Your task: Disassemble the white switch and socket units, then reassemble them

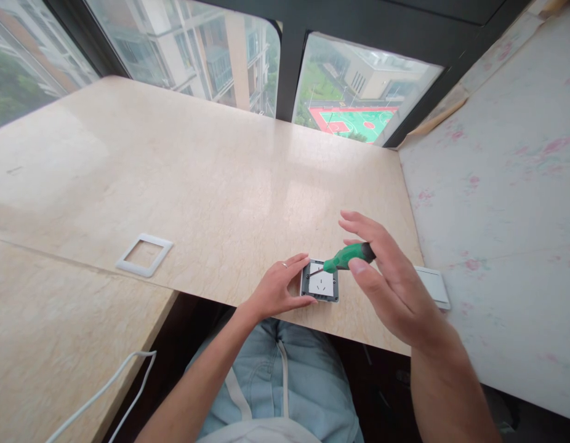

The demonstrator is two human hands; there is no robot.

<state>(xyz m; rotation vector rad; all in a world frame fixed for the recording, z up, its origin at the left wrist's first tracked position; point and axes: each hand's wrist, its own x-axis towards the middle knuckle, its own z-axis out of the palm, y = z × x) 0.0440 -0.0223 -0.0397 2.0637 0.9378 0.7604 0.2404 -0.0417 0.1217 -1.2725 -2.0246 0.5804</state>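
Note:
A grey wall socket with a white face (321, 284) lies near the front edge of the beige marble sill (211, 184). My left hand (279, 289) grips its left side, thumb below and fingers above, a ring on one finger. My right hand (386, 277) holds a green-handled screwdriver (347, 256) between thumb and fingers. The screwdriver's metal tip points left onto the socket's upper left part.
A white square cover frame (144, 254) lies on the sill to the left. A white switch plate (433, 286) sits on the wall at right, behind my right hand. A white cable (104, 387) hangs at lower left. Windows stand beyond the sill's far edge.

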